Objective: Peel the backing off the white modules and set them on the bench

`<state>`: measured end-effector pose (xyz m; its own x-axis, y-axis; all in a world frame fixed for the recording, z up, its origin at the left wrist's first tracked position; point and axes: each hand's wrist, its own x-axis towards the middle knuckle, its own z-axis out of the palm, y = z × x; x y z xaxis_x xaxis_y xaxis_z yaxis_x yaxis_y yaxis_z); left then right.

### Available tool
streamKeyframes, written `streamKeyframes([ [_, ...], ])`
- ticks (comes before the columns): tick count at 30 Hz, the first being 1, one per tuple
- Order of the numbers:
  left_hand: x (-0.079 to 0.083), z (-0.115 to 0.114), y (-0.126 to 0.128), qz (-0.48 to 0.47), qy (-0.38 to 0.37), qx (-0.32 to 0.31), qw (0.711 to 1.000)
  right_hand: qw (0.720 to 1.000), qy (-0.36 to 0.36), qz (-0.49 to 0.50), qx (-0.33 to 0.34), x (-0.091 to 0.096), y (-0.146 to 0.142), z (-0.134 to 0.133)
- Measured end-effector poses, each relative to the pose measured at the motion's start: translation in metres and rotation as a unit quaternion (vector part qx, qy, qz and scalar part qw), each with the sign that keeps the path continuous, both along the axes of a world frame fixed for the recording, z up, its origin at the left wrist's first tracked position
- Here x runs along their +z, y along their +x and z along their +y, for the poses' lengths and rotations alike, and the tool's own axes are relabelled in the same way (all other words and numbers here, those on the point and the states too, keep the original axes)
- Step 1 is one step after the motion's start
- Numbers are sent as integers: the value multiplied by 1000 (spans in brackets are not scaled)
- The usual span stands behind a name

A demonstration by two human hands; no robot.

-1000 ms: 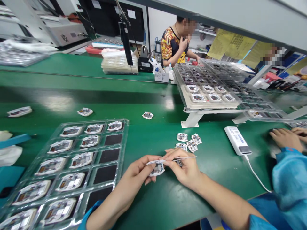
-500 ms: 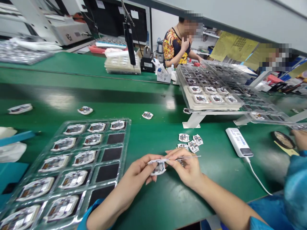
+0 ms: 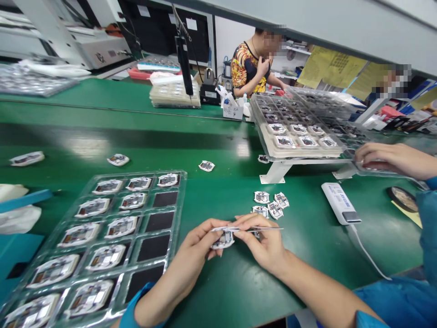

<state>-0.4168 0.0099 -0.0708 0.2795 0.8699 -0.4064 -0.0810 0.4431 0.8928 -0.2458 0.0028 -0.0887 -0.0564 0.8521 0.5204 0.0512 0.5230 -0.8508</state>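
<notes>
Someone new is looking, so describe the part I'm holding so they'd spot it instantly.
On the green bench, find the clear tray at left. Just right of it, your left hand pinches the white-rimmed part; unlike its lookalikes in the tray and on the bench, it's held.

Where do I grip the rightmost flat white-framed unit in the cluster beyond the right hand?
Probably the right rim of the rightmost white-framed unit, from the right: that edge is exposed; a neighbouring unit crowds its near left side.
</notes>
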Motion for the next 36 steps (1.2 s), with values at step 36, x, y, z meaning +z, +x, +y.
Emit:
streamKeyframes([
  [36, -8, 223, -176, 633, 240, 155, 720, 993, -42, 69, -89, -28, -3, 6],
])
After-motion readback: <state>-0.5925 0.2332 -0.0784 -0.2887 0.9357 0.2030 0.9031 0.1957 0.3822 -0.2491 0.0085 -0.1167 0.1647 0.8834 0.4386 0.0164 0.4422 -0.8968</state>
